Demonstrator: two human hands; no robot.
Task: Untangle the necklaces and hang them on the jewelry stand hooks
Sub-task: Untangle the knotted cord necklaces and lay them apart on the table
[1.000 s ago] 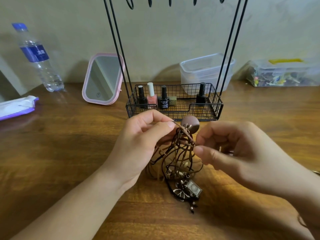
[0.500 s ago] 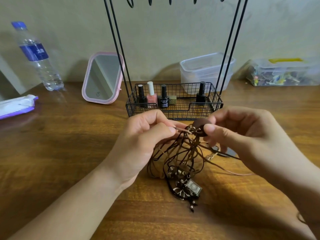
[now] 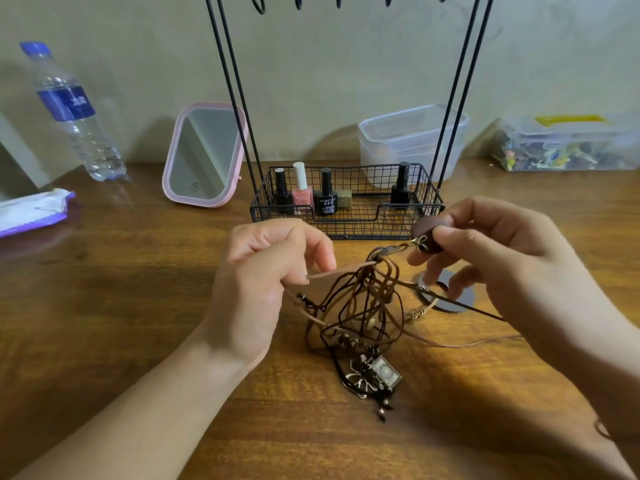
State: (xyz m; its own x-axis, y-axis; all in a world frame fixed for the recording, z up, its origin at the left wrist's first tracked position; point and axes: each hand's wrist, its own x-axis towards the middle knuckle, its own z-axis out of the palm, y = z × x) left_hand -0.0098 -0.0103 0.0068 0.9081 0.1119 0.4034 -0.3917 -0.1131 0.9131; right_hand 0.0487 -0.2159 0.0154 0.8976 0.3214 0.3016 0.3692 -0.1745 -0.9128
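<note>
Just in front of the wire basket [image 3: 346, 216] at the foot of the jewelry stand [image 3: 239, 98], the necklaces [image 3: 360, 313] hang as one knotted bundle of brown and black cords between the two hands, their lower loops, beads and a square metal pendant [image 3: 384, 370] resting on the wooden table [image 3: 138, 306]. My judgement is that pulling the hands apart now would be the main danger: the cords cross tightly just beside the basket's front edge, and tension there would likely cinch the knot instead of freeing it. A thin cord could also fray or snap, or a bead clasp slip off. Lifting the bundle higher might catch a loop on the basket wire or knock the nail polish bottles [image 3: 303, 188] standing inside it. The left hand [image 3: 263, 289], on the basket's near left, has its fingers curled, pinching a pale flat cord [image 3: 343, 271] between thumb and forefinger. The right hand [image 3: 502, 265], on the basket's near right, pinches a round dark brown pendant [image 3: 427, 230] between thumb and forefinger, its other fingers loosely bent; a dark cord runs beneath it. A pink mirror [image 3: 204, 157] leans left of the basket, and a water bottle [image 3: 72, 112] stands farther left.
</note>
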